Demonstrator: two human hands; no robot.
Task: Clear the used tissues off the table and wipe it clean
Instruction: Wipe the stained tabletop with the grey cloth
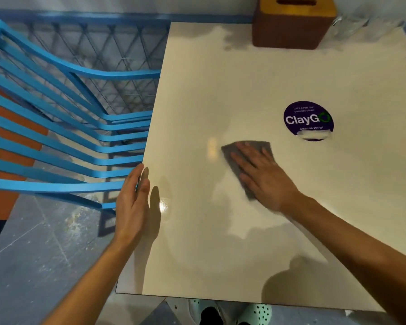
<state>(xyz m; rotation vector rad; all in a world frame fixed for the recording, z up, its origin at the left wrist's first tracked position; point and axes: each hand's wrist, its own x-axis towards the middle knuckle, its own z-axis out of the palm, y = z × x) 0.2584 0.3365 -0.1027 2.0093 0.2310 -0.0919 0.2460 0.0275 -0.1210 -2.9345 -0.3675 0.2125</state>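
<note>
Two hands are on show, and both are spread flat. The right hand point(265, 177) lies palm down with straight, slightly splayed fingers pressing on one grey cloth point(233, 160). That cloth lies flat near the middle of the cream desk point(220, 90), and its edges show past the fingertips and on the thumb side. The left hand point(133, 202) holds nothing. It rests along the desk's left edge with fingers straight and close together, thumb on the top surface and the other fingers over the side.

One round purple sticker point(308, 120) reading "ClayGo" is stuck to the desk just beyond the cloth, on the right. At the far edge stands one brown tissue box point(293, 22) with a yellow slotted top. Beside it in the far right corner is some clear glassware point(347, 24), too blurred to count. One blue slatted chair point(56, 137) stands against the desk's left side. Two pale green perforated shoes point(256, 310) show below the near edge, on the grey floor point(33, 254).
</note>
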